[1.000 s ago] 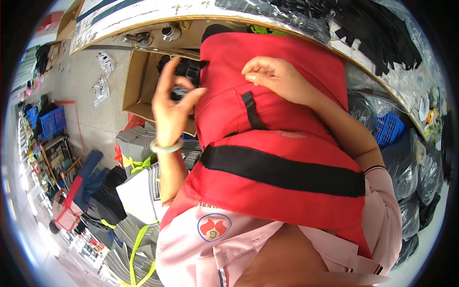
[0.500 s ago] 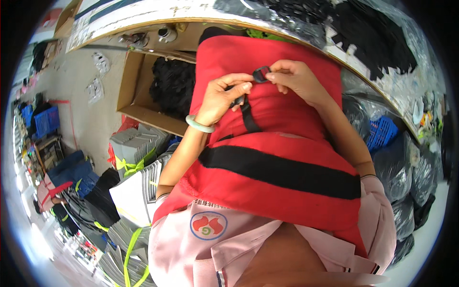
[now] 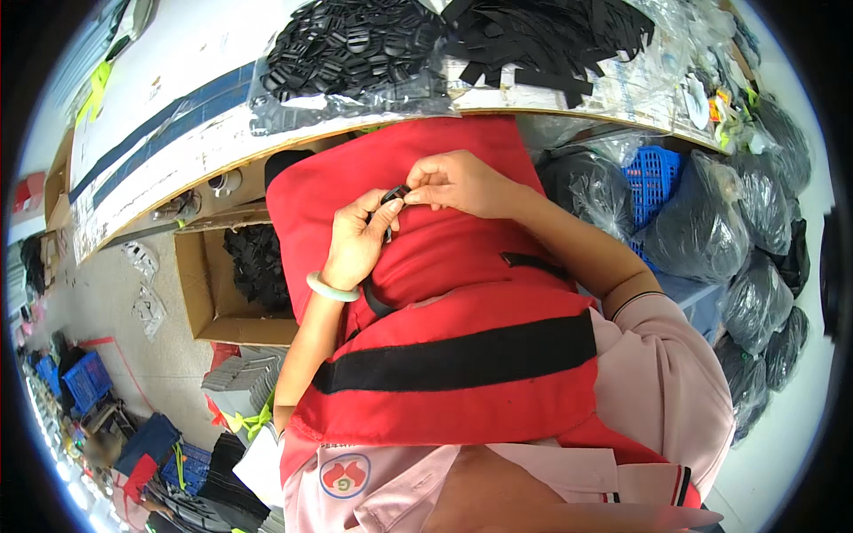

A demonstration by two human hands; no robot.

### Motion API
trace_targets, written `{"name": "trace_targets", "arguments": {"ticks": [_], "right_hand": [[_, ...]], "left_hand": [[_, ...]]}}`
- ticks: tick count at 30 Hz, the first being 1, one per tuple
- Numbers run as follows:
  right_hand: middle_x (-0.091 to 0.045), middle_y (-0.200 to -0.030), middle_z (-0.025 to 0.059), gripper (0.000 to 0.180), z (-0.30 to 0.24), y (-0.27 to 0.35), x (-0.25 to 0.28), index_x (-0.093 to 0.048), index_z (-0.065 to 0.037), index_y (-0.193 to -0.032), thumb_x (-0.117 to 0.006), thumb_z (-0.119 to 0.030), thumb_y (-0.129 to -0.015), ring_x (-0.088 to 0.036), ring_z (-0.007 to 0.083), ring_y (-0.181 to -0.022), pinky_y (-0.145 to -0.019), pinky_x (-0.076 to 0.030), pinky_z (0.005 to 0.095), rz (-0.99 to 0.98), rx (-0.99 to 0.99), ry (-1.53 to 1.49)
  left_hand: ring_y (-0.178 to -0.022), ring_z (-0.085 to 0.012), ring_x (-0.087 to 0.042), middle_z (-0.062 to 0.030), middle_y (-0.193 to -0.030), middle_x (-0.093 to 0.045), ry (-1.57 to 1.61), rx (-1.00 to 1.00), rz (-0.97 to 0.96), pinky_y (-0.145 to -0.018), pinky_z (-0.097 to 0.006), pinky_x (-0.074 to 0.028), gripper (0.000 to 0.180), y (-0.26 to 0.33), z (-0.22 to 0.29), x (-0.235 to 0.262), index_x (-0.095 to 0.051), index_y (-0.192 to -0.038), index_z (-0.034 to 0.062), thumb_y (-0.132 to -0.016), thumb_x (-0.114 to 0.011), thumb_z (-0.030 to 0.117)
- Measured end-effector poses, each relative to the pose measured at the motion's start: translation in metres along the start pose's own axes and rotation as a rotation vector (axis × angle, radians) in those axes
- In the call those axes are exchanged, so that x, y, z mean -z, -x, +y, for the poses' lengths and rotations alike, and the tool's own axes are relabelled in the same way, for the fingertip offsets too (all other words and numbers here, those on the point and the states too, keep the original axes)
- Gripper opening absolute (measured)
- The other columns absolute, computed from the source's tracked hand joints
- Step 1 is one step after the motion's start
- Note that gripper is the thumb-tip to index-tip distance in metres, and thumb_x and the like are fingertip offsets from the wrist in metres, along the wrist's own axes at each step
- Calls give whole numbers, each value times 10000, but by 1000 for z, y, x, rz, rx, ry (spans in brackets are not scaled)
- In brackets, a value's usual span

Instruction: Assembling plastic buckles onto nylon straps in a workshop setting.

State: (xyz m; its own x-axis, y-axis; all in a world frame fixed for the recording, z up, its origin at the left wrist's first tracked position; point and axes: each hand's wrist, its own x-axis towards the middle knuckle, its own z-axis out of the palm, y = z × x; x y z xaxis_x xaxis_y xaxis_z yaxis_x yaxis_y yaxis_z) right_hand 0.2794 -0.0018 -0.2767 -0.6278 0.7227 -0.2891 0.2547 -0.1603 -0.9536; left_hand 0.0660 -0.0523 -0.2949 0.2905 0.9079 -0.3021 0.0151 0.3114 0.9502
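Red cloth apron (image 3: pixel 480 253): spread beneath both hands, a narrow black fabric strap (image 3: pixel 375 300) lying on it close to the left wrist; the strap is best kept clear of the grip. Left hand (image 3: pixel 355 244): thumb and forefinger pinched on a small black plastic buckle (image 3: pixel 396 193), raised over the apron. Right hand (image 3: pixel 458 186): fingertips drawn narrow on the right end of the same buckle. Detail there is too small to read; whether webbing passes through cannot be told.

Judged good practice: the left pinch steadies the buckle by its edge, while the right fingertips work square to it, without twist; a skewed approach would likely jam or slip.

Open brown cardboard box (image 3: pixel 197 289): at the left, black pieces (image 3: pixel 256 266) inside. White-topped counter (image 3: pixel 200 84): ahead, carrying a heap of black plastic buckles (image 3: pixel 355 44) and, to its right, a pile of black fabric strips (image 3: pixel 551 40)
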Motion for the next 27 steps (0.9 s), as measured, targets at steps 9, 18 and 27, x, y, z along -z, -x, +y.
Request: {"name": "trace_targets", "arguments": {"ticks": [9,18,27], "right_hand": [[-608,-1016,88,206,24,40,153,-668,-73,-980,-681,-203,-822,-560,295,-1000,-842,-467,392,969,140,1168],[-653,-803,42,177,-36,32,77,-677,-39,-946,-636,-198,-881,-592,162,-696,-644,-466,280,652,108,608],[-608,-686,35,212,-34,8,-20,-631,-4,-944,-576,-209,-942,-531,66,-452,-399,-412,196,127,-153,-265]], "left_hand": [[-709,-143,-516,-30,-780,-517,981,361,-160,-506,-244,-393,289,-15,-4,12,-551,-1077,8,-989,-487,275],[-630,-99,-519,-36,-791,-592,680,219,-3,-454,-207,-378,158,-8,5,8,-618,-1037,31,-936,-597,150],[-494,-33,-458,-26,-751,-666,301,-55,226,-427,-177,-339,165,0,13,-10,-684,-1047,-5,-908,-620,58]]}}
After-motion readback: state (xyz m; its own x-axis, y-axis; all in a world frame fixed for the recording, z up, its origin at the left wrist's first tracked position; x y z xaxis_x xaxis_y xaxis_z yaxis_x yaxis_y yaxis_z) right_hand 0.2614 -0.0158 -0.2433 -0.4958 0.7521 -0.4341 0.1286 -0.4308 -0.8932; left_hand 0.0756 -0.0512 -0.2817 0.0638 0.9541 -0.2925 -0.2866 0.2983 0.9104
